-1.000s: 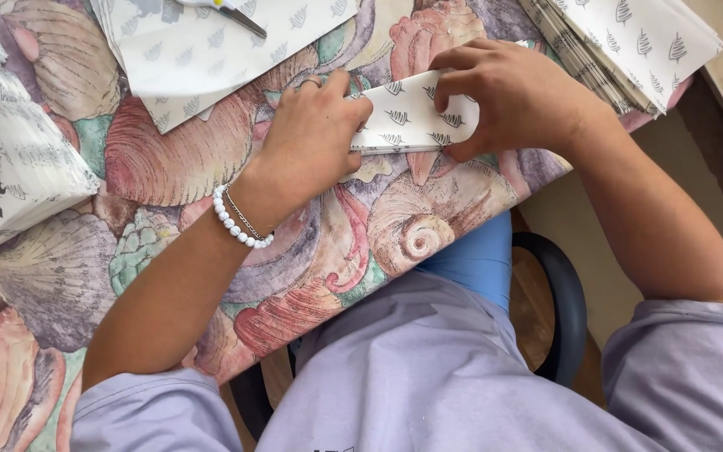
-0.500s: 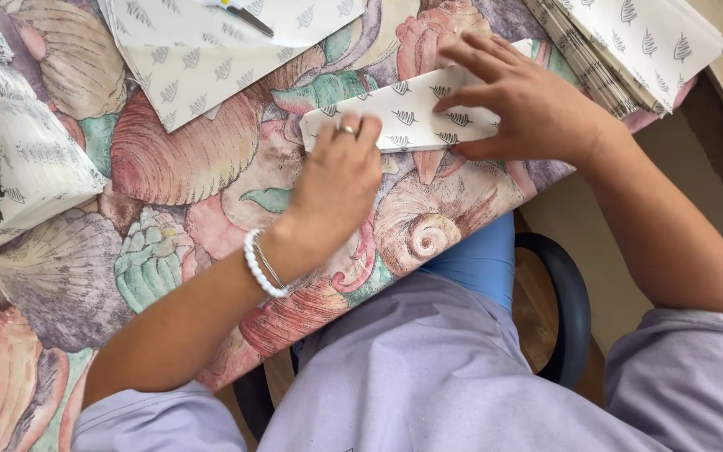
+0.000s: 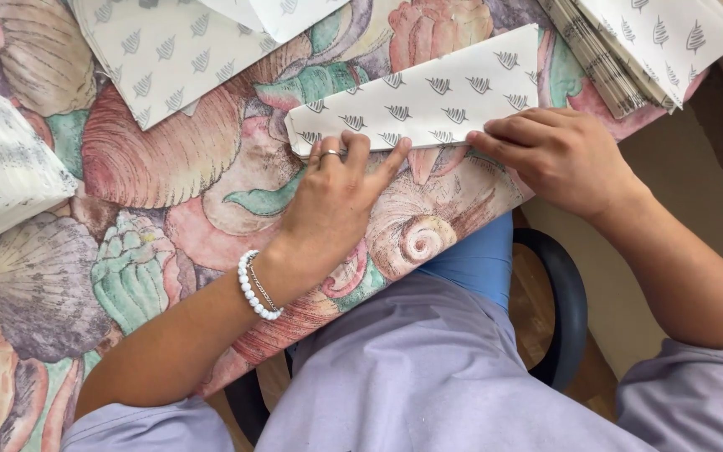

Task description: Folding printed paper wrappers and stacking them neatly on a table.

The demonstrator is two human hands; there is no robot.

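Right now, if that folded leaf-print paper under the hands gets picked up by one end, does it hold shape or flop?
The folded paper looks thin, so it would probably sag. Its folded layers may add slight stiffness. Left hand and right hand press its near edge flat, so it might spring open when released.

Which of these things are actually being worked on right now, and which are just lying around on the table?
In use:
- folded paper sheet with small leaf print
- left hand and right hand, both pressing its near edge

Lying about:
- paper stack, top right
- loose paper sheets, top left
- printed bag, far left
- seashell tablecloth
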